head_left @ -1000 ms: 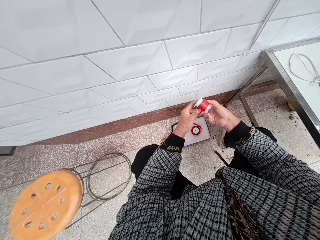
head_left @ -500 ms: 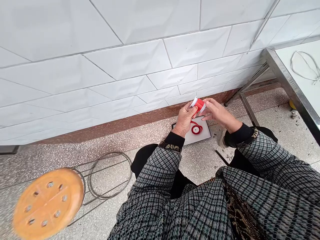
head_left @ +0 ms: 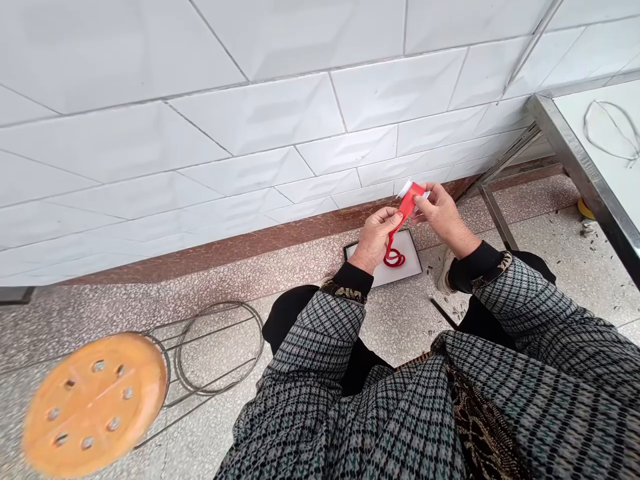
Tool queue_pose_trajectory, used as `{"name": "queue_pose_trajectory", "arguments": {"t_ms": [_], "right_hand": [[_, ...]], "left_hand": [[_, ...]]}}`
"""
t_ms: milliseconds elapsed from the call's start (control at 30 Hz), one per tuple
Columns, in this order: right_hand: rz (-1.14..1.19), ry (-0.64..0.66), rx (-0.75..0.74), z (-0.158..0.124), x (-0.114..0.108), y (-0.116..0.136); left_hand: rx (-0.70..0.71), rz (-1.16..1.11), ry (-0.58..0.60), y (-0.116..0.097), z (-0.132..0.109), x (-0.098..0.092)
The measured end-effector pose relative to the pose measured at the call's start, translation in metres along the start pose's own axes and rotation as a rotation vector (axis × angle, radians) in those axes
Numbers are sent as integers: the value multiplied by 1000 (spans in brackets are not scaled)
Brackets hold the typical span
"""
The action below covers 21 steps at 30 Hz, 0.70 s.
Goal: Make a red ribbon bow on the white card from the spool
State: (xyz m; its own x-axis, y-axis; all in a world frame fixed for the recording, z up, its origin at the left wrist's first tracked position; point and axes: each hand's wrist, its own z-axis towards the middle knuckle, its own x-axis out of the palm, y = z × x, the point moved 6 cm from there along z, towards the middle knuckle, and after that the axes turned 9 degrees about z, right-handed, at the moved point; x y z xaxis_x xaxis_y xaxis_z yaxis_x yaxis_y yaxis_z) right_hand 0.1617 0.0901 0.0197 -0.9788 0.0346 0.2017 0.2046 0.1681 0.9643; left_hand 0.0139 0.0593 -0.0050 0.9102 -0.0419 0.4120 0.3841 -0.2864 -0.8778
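Here, spool (head_left: 412,189) in right fingers (head_left: 424,205); red ribbon (head_left: 407,206) in left fingers (head_left: 394,221).

Wht spool (head_left: 405,187), red rbn (head_left: 407,205) part-unwound.

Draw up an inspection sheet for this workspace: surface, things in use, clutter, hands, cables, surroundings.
Surface: speckled floor, with a dark-rimmed white tray on it.
Things in use: white spool of red ribbon; dark red coil over the tray, a strand rising toward the left hand.
Clutter: small dark scraps scattered on the floor.
Hands: left hand pinches the ribbon; right hand grips the spool.
Cables: looped grey cord on the metal-framed table; type unclear.
Surroundings: white tiled wall; orange-seated stool.
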Motion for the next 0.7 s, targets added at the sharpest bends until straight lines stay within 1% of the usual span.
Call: {"name": "queue_pose_trajectory", "arguments": {"t_ms": [167,267,367,467,533,600,633,700], "right_hand": [[88,23,17,7,-6,7],[144,47,22,10,-11,16],[199,47,1,14,-18,28],[238,6,-46,20,-30,41],[252,-28,-91,24,-39,48],[258,-72,-137,27,-48,52],[255,-93,-154,27,-50,53],[229,-114,-170,25,-50,54]], "left_hand": [[-26,7,111,-6,-5,2],[-49,34,173,-2,-6,0],[-52,114,246,2,-7,-3],[2,294,391,-4,-10,-3],[47,482,512,-12,-12,-3],[60,707,609,-16,-13,-8],[52,812,632,-15,-11,-13],[30,974,629,-11,-6,-28]]}}
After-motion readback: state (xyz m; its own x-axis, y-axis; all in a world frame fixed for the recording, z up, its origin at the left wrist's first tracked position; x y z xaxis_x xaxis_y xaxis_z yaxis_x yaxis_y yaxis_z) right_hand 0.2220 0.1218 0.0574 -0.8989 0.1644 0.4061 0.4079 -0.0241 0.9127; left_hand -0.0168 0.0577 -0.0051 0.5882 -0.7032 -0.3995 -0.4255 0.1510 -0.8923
